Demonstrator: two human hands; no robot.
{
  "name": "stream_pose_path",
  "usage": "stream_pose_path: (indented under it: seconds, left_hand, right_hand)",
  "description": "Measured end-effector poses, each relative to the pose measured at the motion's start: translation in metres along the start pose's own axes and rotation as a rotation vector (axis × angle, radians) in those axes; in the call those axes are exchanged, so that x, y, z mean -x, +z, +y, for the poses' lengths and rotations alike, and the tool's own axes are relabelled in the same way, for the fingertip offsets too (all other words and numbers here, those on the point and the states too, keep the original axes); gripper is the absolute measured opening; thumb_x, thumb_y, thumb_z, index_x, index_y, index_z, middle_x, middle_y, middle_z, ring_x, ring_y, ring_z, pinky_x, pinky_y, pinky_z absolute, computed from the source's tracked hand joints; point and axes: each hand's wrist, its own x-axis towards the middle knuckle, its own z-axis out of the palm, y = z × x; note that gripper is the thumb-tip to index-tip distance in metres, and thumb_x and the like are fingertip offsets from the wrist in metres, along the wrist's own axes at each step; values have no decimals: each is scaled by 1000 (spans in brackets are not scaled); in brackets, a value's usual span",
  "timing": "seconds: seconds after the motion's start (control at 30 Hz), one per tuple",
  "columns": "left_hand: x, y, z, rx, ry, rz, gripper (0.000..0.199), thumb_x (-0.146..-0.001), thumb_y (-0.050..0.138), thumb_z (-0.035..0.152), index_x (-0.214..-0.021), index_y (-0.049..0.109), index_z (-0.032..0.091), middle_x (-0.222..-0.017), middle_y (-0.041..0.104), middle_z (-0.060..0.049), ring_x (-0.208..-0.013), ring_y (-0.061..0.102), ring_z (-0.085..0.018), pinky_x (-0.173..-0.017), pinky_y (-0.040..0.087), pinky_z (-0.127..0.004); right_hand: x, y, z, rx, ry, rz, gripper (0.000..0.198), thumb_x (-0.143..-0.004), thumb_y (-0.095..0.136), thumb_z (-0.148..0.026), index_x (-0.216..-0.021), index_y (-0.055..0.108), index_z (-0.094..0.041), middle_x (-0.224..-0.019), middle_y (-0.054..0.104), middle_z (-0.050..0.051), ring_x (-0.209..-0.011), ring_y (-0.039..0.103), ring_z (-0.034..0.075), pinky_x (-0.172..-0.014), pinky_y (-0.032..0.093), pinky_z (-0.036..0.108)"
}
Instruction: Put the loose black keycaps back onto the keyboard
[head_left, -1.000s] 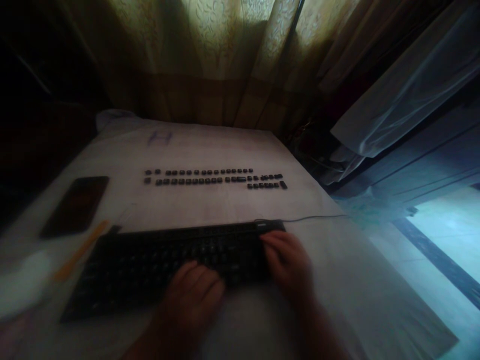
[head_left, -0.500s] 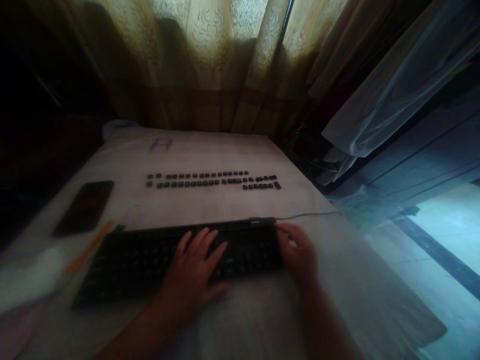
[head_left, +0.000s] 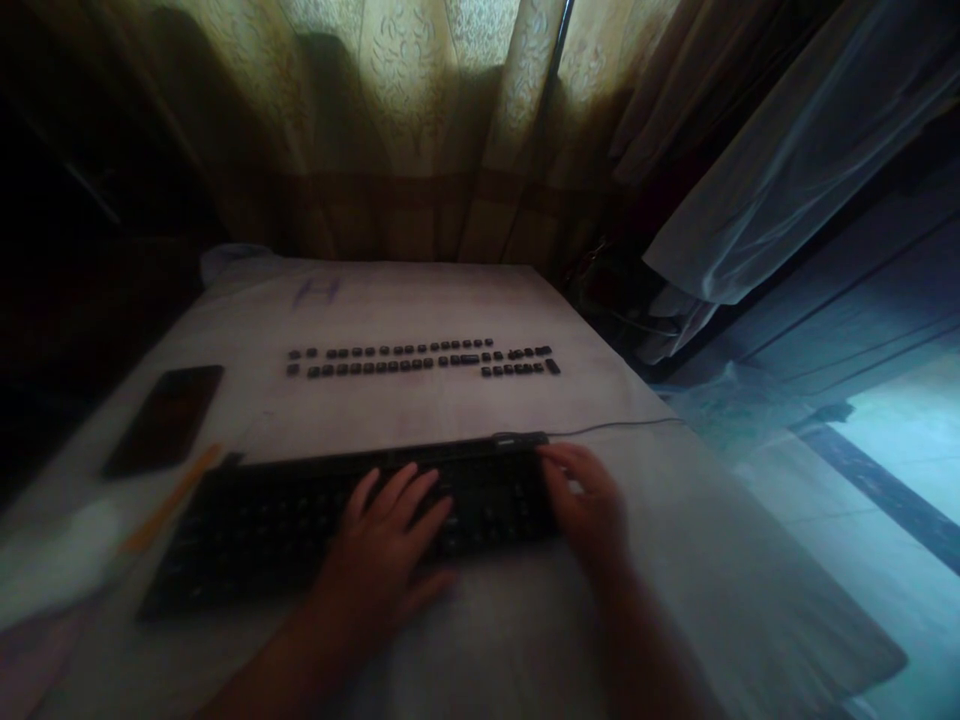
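Note:
A black keyboard point(head_left: 240, 540) lies slightly tilted across the near part of the white-covered table. On its middle rests my left hand point(head_left: 390, 540), palm down, fingers spread over the keys. My right hand point(head_left: 589, 505) is at the keyboard's right end, its fingers curled together at the upper right corner; what they pinch, if anything, is too dark and blurred to make out. Beyond the keyboard, loose black keycaps point(head_left: 390, 366) are laid out in rows on the cloth.
A dark phone point(head_left: 165, 420) lies at the left, with an orange stick-like tool point(head_left: 172, 500) near the keyboard's left end. A white blurred bundle point(head_left: 60, 560) is at the near left. The keyboard cable point(head_left: 622, 426) runs right over the table point(head_left: 712, 560) edge. Curtains point(head_left: 412, 120) hang behind.
My right hand's fingertips have shifted slightly left over the keyboard's corner. My left hand stays spread on the keys. The camera view has moved a little.

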Motion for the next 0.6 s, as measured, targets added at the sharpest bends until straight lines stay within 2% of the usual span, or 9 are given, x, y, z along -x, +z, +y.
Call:
stream_pose_path:
  seconds: [0.17, 0.33, 0.6]
  left_hand:
    - [-6, -3, 1, 26, 20, -3, 50, -92, 55, 49, -132, 55, 18, -134, 62, -9, -129, 48, -29, -112, 23, -52]
    - [-7, -2, 4, 13, 23, 1, 49, -94, 53, 51, -129, 57, 17, -132, 63, -6, -127, 51, -29, -113, 19, -49]
    - [-13, -4, 9, -1, 8, -26, 46, -92, 57, 48, -124, 60, 16, -126, 67, -6, -123, 54, -29, -113, 21, -50]
  right_hand:
    - [0, 0, -1, -5, -18, -1, 18, -85, 55, -22, -88, 73, -22, -89, 71, 8, -83, 67, 21, -76, 58, 38]
    - [-1, -1, -4, -17, -21, -17, 18, -85, 55, -20, -88, 73, -21, -89, 71, 8, -83, 67, 20, -76, 58, 37]
    - [0, 1, -5, -12, -31, -12, 19, -85, 55, -20, -87, 74, -22, -88, 71, 7, -82, 67, 20, -78, 57, 37]
